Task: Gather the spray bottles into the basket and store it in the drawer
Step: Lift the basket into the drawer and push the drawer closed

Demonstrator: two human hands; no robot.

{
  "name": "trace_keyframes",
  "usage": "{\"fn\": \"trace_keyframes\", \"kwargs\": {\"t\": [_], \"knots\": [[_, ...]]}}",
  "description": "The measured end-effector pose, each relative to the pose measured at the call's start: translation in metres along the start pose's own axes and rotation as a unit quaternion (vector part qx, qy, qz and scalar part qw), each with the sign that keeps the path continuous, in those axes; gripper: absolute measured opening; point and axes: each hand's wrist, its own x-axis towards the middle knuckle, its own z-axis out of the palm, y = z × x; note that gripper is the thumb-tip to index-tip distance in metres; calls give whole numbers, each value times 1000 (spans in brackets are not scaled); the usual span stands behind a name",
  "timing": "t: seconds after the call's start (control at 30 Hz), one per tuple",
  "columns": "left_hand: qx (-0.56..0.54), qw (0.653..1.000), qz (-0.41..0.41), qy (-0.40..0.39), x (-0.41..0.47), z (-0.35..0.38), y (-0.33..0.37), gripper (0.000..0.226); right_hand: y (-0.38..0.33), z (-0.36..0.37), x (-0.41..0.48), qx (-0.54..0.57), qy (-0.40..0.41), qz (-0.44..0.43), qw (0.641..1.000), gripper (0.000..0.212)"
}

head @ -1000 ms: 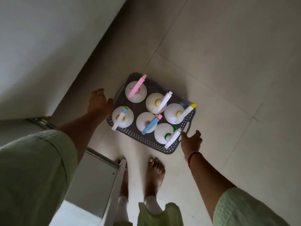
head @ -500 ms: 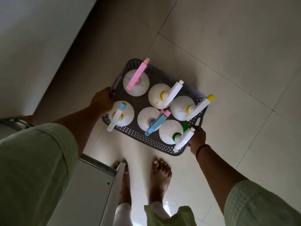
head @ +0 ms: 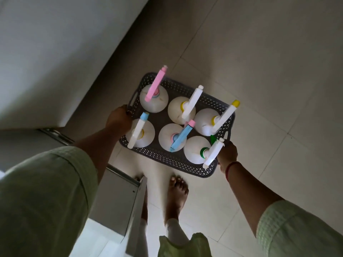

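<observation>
A dark perforated basket (head: 167, 158) hangs above the tiled floor, carried between my two hands. Several white spray bottles stand upright in it, among them one with a pink trigger head (head: 155, 84), one with a blue head (head: 181, 136) and one with a green collar (head: 204, 151). My left hand (head: 118, 119) grips the handle on the basket's left end. My right hand (head: 227, 152) grips the handle on its right end, partly hidden by a bottle's white nozzle. The open drawer (head: 118, 197) is at the lower left, under my left forearm.
A pale cabinet front (head: 55, 52) fills the upper left, with a metal drawer rail (head: 55, 135) below it. The drawer's front panel (head: 136, 219) stands edge-on beside my bare feet (head: 177, 193). Tiled floor (head: 259, 71) stretches away to the right.
Both hands closed on the basket's handles and lifted it off the floor. The basket has risen towards me and looks larger.
</observation>
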Motion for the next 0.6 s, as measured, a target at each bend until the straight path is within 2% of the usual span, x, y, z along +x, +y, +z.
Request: {"fn": "trace_keyframes", "kwargs": {"t": [0.13, 0.3, 0.6], "knots": [[-32, 999, -11, 5, -29, -36, 19, 32, -29, -34, -31, -16, 8, -27, 999, 31], [-17, 999, -29, 24, -73, -83, 41, 34, -63, -79, -69, -91, -2, -61, 994, 31], [-26, 997, -43, 58, -155, -151, 58, 33, -121, -147, -141, -115, -1, -106, 988, 28]]}}
